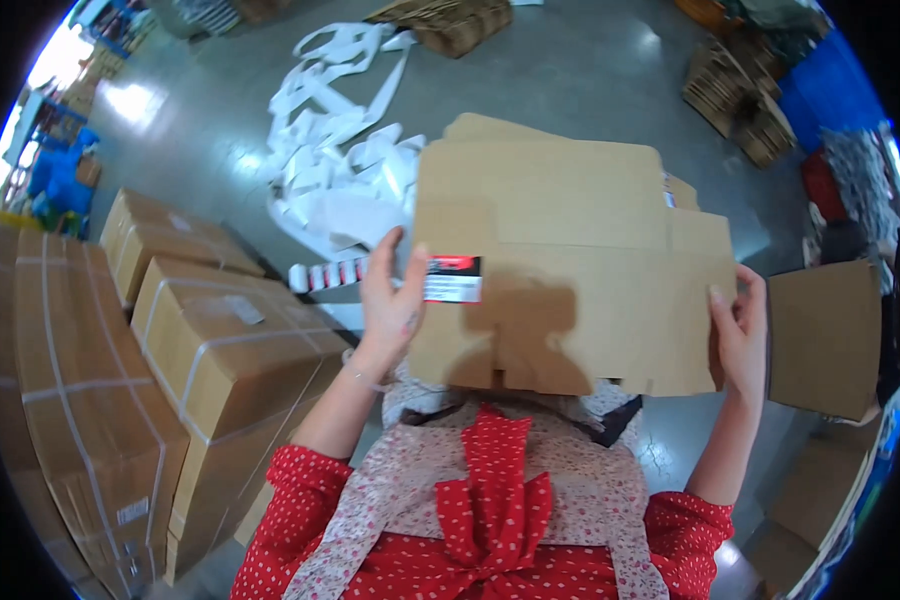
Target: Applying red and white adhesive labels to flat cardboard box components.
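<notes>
A flattened brown cardboard box (580,320) lies in front of me over my lap, with more flat cardboard showing behind its top edge. My left hand (390,305) is at its left edge, thumb over the front and fingers partly hidden. Beside that thumb, a red, black and white label (454,279) is on the cardboard. A strip of similar labels (328,275) sticks out to the left of this hand; whether the fingers hold it is hidden. On the opposite edge, my right hand (740,330) grips the box, thumb in front and fingers around the side.
Large strapped cartons (240,330) stand at my left. A heap of white paper strips (345,180) lies on the floor ahead. Flat cardboard bundles (735,100) lie at the far right. An open carton (825,340) stands close to my right arm.
</notes>
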{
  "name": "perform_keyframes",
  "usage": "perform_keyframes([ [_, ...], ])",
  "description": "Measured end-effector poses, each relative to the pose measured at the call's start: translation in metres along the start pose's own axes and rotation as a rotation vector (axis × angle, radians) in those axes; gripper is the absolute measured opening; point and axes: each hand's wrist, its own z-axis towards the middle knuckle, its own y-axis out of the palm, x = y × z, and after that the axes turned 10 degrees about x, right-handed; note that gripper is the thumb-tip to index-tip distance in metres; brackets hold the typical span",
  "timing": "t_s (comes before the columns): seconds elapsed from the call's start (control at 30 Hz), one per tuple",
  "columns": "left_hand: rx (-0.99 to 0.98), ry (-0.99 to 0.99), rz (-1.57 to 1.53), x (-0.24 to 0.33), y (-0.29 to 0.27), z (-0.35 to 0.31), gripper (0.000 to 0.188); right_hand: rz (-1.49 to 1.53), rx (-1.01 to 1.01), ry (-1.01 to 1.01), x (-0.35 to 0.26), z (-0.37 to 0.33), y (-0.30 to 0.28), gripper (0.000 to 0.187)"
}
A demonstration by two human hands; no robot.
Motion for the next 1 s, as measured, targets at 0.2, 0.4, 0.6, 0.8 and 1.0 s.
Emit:
perform_keyframes([
  [0.2,0.122,-0.256,-0.07,0.027,-0.013,0.017,0.042,0.563,0.342,0.473,0.086,0.038,-0.022,0.025],
  [0.4,0.153,0.038,-0.129,0.009,-0.03,0.028,0.046,0.296,0.529,0.883,0.272,0.055,-0.041,0.036],
  [0.6,0.152,0.091,-0.251,0.044,-0.043,0.038,0.048,-0.415,0.549,0.325,0.246,0.054,-0.016,0.054],
  [0.8,0.065,0.029,-0.504,0.116,-0.029,0.049,0.041,0.351,-0.073,-0.195,-0.08,0.008,0.088,0.028],
  [1.0,0.011,0.005,-0.602,0.184,-0.036,0.055,0.041,0.597,-0.267,-0.571,-0.153,-0.038,0.162,0.039],
])
